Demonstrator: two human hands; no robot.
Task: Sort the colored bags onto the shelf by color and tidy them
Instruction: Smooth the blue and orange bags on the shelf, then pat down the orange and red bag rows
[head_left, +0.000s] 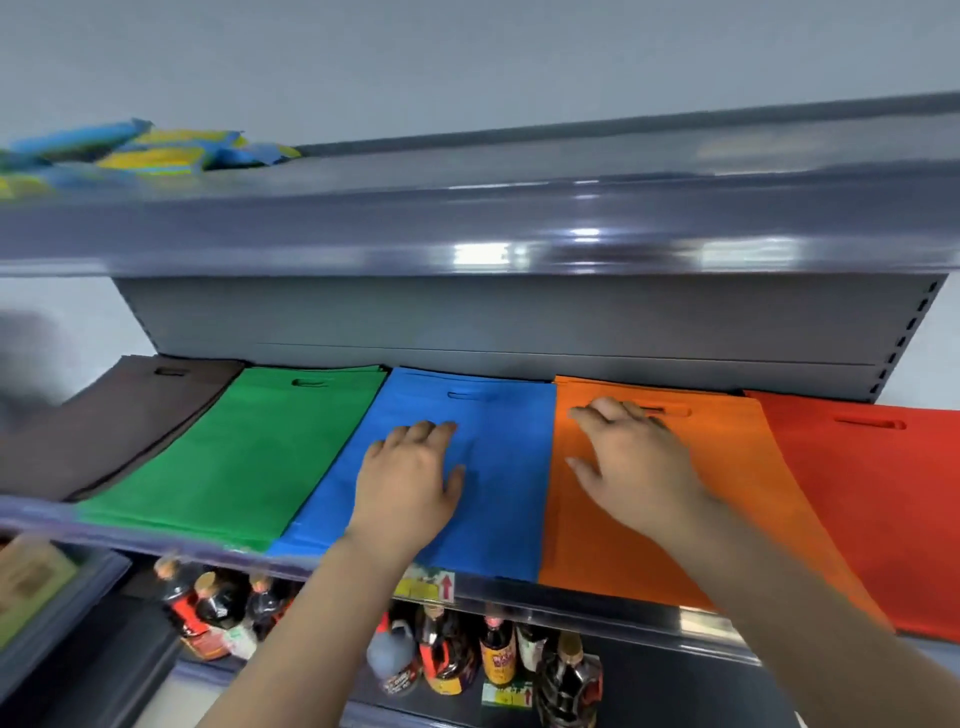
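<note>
Five stacks of flat bags lie side by side on the middle shelf (363, 564), each with its cut-out handle toward the back panel: from left to right a black stack (109, 421), a green stack (244, 452), a blue stack (498, 467), an orange stack (737, 499) and a red stack (883, 499). Neighbouring stacks touch or slightly overlap along their long edges, and the front ends of the orange and red ones hang a little over the shelf's front lip. The left hand (408, 480) lies palm-down on the blue stack, near its middle, fingers straight and close together, thumb out to the right; it presses flat on the fabric and grips nothing. The right hand (631, 457) lies palm-down on the orange stack near its left edge, fingers spread and reaching toward the handle slot, thumb pointing left toward the blue stack; it too rests flat with nothing held. Both bare forearms come up from the lower edge of the view. Above, the top shelf (519, 228) carries a blurred pile of blue and yellow packets (150, 153) at its left end. Below the bags, a lower shelf holds dark sauce bottles (452, 660) with red and yellow labels, and a price tag (423, 587) with a red arrow sits on the middle shelf's front strip beneath the blue stack. At far left a box (31, 587) is partly in view, too blurred to read.
</note>
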